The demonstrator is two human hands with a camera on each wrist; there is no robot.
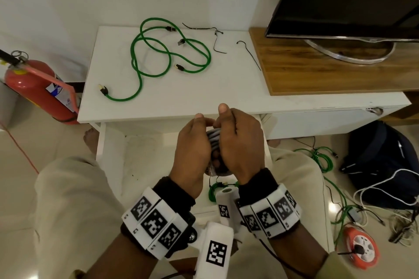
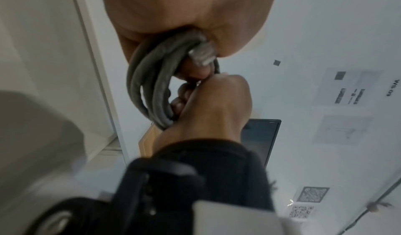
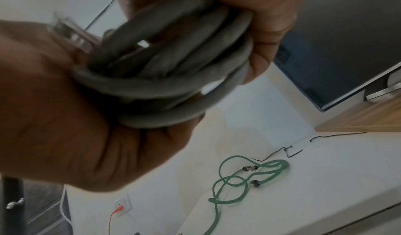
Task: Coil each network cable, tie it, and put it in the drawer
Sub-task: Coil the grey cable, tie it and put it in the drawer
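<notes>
A grey network cable (image 1: 214, 140) is wound into a small coil, held between both hands above the open drawer (image 1: 136, 154). My left hand (image 1: 192, 142) grips the coil's left side and my right hand (image 1: 240, 138) its right side, thumbs up at the top. In the left wrist view the grey coil (image 2: 152, 88) shows a clear plug (image 2: 202, 54) tucked under my left palm, and a thin dark strand lies by the right hand's fingertips (image 2: 217, 79). The right wrist view shows the coil (image 3: 173, 67) clamped by fingers. Loose green cables (image 1: 167, 52) lie on the white cabinet top (image 1: 204, 88).
Black ties (image 1: 217, 41) lie behind the green cables, one more (image 1: 249, 54) by the wooden TV board (image 1: 328, 70). A coiled green cable (image 1: 213, 190) sits in the drawer. A fire extinguisher (image 1: 38, 88) stands left; a dark bag (image 1: 381, 161), tangled wires and an orange reel (image 1: 360, 247) lie right.
</notes>
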